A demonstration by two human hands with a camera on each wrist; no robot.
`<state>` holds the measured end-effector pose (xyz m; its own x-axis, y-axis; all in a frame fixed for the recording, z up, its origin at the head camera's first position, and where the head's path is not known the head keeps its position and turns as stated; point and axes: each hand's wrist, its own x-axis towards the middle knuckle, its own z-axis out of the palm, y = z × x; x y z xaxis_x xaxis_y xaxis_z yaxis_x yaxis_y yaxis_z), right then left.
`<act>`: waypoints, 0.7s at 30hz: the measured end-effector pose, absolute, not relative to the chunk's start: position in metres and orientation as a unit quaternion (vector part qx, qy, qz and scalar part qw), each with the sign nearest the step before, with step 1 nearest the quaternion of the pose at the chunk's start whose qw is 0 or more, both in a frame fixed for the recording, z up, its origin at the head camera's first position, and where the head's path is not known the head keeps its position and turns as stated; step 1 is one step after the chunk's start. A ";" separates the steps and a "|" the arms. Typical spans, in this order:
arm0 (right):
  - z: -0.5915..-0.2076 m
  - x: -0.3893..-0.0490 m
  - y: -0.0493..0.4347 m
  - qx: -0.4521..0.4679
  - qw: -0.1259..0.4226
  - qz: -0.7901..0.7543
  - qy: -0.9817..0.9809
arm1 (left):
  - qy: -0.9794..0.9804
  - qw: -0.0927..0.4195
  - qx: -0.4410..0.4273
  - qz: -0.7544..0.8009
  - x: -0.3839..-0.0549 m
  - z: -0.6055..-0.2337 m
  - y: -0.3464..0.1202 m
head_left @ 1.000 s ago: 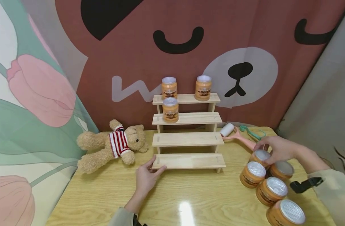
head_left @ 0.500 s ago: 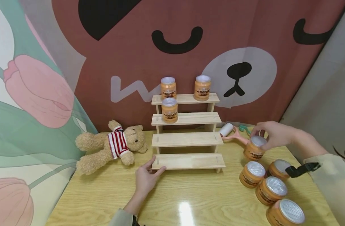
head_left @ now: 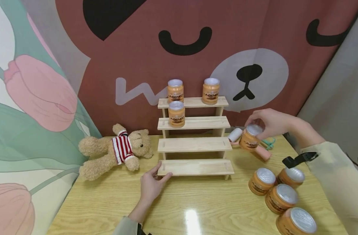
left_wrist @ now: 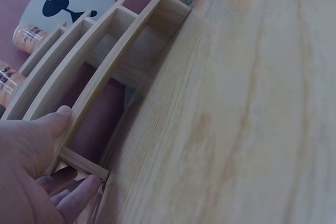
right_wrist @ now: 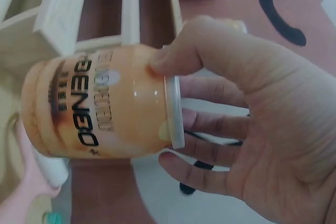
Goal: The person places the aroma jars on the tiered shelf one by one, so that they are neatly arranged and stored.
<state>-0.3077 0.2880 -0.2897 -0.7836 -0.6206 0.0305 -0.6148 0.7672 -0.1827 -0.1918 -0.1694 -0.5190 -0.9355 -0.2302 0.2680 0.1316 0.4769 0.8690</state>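
My right hand (head_left: 274, 124) holds an orange jar (head_left: 249, 139) by its upper rim, above the table to the right of the wooden shelf. The right wrist view shows the thumb on the side of the lettered jar (right_wrist: 100, 103) and the fingers around its pale lid. My left hand (head_left: 152, 186) grips the left end of the stepped wooden shelf (head_left: 196, 168) at its lowest board. The left wrist view has the thumb on the board and fingers by the end leg (left_wrist: 84, 163). Two jars stand on the top board, and another jar (head_left: 177, 116) on the board below.
Several more orange jars (head_left: 277, 198) stand at the table's right. Behind the held jar lie a pink-handled lint roller (head_left: 262, 152) with a white roll and a green item (head_left: 268, 143). A teddy bear (head_left: 123, 148) lies left of the shelf. A printed curtain hangs behind.
My right hand has lifted a jar out of the group on the right and carried it up and left towards the shelf. The left hand stays on the shelf end.
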 end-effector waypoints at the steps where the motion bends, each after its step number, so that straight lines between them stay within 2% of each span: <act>1: -0.287 -0.309 0.285 -0.326 0.012 -0.091 0.941 | -0.840 0.176 0.028 -0.513 -0.192 -0.519 -0.169; 11: -0.273 -0.319 0.259 -0.282 -0.071 -0.163 0.943 | -0.834 0.179 0.023 -0.521 -0.192 -0.521 -0.168; 21: -0.259 -0.321 0.228 -0.229 -0.126 -0.228 0.938 | -0.833 0.178 0.024 -0.523 -0.193 -0.521 -0.170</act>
<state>-0.3209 0.2275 -0.2589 -0.8633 -0.3719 0.3411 -0.4870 0.7910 -0.3702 -0.1925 -0.1701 -0.5210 -0.9356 -0.2262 0.2709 0.1457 0.4516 0.8802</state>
